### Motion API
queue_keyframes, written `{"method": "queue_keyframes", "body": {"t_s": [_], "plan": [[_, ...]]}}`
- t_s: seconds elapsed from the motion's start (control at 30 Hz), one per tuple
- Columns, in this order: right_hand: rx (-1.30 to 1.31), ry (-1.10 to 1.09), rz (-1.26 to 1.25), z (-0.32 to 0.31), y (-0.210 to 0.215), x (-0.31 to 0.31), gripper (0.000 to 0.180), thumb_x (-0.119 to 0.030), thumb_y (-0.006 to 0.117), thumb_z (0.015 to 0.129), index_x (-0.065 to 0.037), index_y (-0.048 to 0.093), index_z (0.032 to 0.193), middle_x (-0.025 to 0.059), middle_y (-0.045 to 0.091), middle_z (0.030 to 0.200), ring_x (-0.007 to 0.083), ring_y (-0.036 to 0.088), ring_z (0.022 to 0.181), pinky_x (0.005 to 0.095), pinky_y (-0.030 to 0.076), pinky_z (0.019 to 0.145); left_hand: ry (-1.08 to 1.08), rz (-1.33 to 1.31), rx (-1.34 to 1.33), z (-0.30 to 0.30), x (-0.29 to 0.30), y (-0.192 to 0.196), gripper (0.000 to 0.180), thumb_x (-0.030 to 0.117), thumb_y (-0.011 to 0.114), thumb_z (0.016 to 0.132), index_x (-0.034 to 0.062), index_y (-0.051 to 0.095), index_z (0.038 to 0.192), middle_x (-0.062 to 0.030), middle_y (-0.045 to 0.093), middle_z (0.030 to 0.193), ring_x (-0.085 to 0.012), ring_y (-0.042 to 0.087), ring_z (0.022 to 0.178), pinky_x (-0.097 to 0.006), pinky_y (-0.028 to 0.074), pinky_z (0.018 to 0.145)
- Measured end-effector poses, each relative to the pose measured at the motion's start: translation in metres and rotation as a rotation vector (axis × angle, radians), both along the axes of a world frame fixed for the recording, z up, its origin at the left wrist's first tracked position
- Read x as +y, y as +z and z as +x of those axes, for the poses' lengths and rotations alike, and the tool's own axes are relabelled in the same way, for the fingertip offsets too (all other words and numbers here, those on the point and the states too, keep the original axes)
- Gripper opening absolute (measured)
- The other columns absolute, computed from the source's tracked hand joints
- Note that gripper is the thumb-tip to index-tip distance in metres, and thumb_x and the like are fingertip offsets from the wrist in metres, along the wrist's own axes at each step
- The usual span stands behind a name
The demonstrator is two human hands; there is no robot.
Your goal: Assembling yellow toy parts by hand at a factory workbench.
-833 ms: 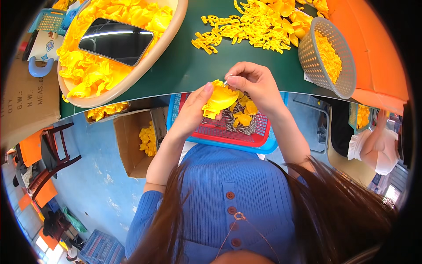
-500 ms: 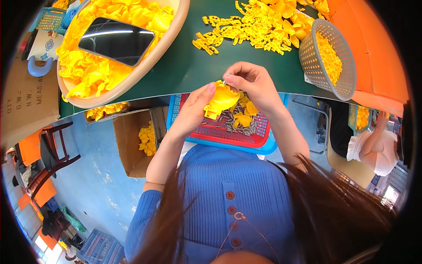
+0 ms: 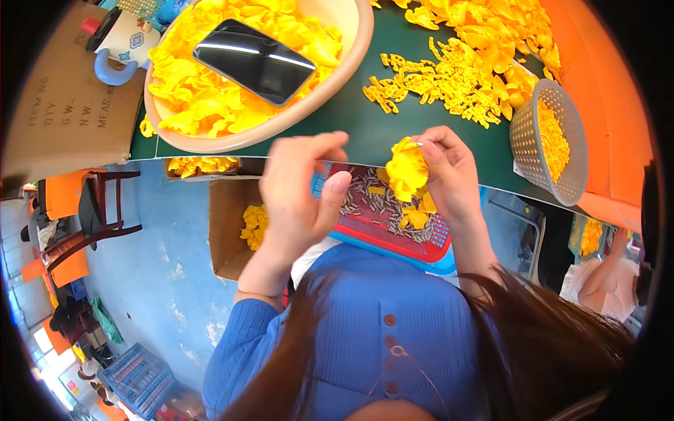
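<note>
Pinched between the thumb and fingers of my right hand (image 3: 453,172) is a yellow molded plastic piece (image 3: 406,170), irregular and petal-like in outline. It hangs over a red basket (image 3: 404,247) just below the table edge. Inside that basket lie many short metal pins (image 3: 372,210) and some yellow pieces (image 3: 417,216). My left hand (image 3: 298,193) is raised to the left of the held piece, apart from it, with thumb and fingers spread and nothing in them. A small pale spot shows at the right fingertips, too small to name.
A beige basin (image 3: 260,135) of yellow pieces stands at the back left, with a black phone (image 3: 254,62) lying on top. Small yellow parts (image 3: 449,81) are heaped on the green table (image 3: 337,123). A grey perforated basket (image 3: 544,151) sits right; a cardboard box (image 3: 228,242) stands below left.
My left hand has let go of the yellow piece and drawn away to the left, its fingers opening. The right hand keeps the piece. The whole view has shifted, so the table things appear farther right.
</note>
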State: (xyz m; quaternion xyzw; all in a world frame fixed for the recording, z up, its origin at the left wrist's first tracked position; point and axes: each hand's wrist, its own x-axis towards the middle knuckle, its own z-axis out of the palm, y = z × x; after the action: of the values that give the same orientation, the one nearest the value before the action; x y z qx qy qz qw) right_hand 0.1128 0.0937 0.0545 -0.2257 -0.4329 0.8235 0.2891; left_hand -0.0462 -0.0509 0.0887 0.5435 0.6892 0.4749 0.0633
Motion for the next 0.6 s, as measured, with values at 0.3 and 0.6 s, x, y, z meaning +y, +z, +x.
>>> {"method": "queue_keyframes", "body": {"t_s": [0.3,0.6], "plan": [[0.077,-0.01,-0.006,0.008,0.007,-0.006,0.012,-0.013,0.055,0.09,-0.003,0.052,0.094,0.0089,0.06,0.094,0.0179,0.06,0.087,0.0306,0.051,0.076,0.322,-0.387,0.719,-0.056,0.023,0.037,0.069,0.048,0.059,0.08,0.0029,0.041,0.13,-0.015,0.054,0.12,-0.0276,0.043,0.122,-0.049,0.015,0.108],[0.079,-0.091,-0.017,0.003,0.011,-0.007,0.012,-0.012,0.057,0.089,-0.002,0.053,0.094,0.0083,0.062,0.094,0.0146,0.06,0.086,0.0278,0.049,0.079,-0.514,0.099,-0.723,0.033,0.044,-0.034,0.101,0.009,0.08,0.064,0.0033,0.015,0.142,-0.0146,0.033,0.14,-0.0232,0.041,0.124,-0.035,0.037,0.1]]}}
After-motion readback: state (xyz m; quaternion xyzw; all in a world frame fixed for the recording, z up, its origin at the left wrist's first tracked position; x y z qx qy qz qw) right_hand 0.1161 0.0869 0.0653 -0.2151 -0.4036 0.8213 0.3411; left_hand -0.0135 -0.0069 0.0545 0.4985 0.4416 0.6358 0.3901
